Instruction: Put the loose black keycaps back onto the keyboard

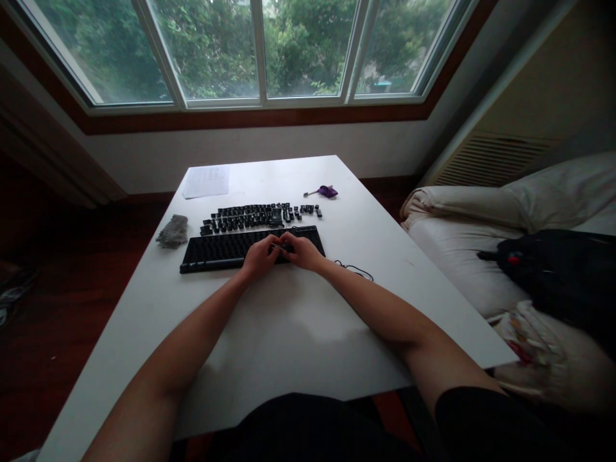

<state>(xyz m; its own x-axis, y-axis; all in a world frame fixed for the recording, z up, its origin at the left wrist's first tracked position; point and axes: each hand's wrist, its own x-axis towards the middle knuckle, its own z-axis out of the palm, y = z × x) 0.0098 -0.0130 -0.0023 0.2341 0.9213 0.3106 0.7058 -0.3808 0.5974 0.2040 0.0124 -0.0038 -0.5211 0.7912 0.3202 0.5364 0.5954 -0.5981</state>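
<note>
A black keyboard [216, 249] lies across the white table, its key area largely bare of caps at the left. Over its right half my two hands meet, fingertips close together. My left hand [261, 255] is closed, with thumb and fingers pinched on a small dark piece with a thin metallic glint, too small to name. My right hand [301, 250] is closed too, its fingers bent around the same spot. Just behind the keyboard, loose black keycaps [235, 221] stand in rough rows. The keyboard's cable [359, 269] curls out at the right.
A crumpled grey cloth [173, 232] sits left of the keyboard. Toward the back of the white table [289, 346] are a sheet of paper [206, 181] and a purple-handled brush-like tool [327, 191]. A sofa [447, 237] with a black bag [553, 269] stands at the right.
</note>
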